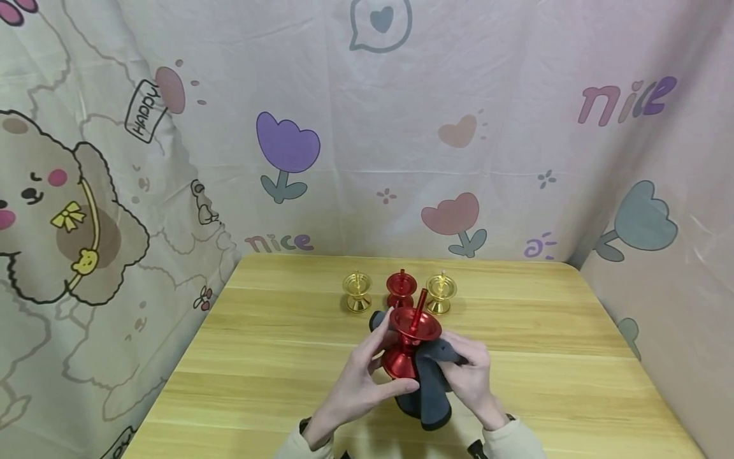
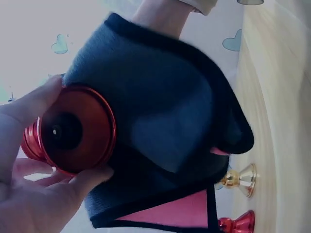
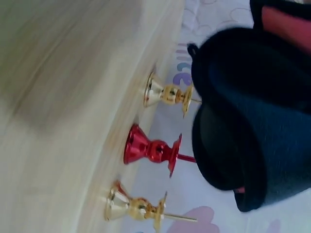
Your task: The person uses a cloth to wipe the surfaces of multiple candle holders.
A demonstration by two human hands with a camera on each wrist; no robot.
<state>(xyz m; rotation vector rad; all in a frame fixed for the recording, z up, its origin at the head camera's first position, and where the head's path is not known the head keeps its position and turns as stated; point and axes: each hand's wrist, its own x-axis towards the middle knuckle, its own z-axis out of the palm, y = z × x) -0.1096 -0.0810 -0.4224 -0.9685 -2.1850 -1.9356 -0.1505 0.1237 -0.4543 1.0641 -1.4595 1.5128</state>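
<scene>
My left hand (image 1: 358, 379) grips a red metal candle holder (image 1: 400, 364) by its foot and side, thumb low and fingers around the far side. The holder is raised above the table and slightly tilted, its stem pointing up. In the left wrist view the hollow underside of its foot (image 2: 95, 111) faces the camera. My right hand (image 1: 473, 373) pinches a dark grey-blue cloth (image 1: 434, 390) against the holder's right side, below the dish. The cloth (image 2: 160, 92) has black edging and a pink reverse. In the right wrist view the cloth (image 3: 291, 150) hides that hand.
Behind the hands, a second red candle holder (image 1: 401, 284) stands between a gold one (image 1: 358, 290) on the left and another gold one (image 1: 441, 292) on the right. They stand near the back of the wooden table (image 1: 275, 357). A printed curtain (image 1: 367, 115) hangs behind it.
</scene>
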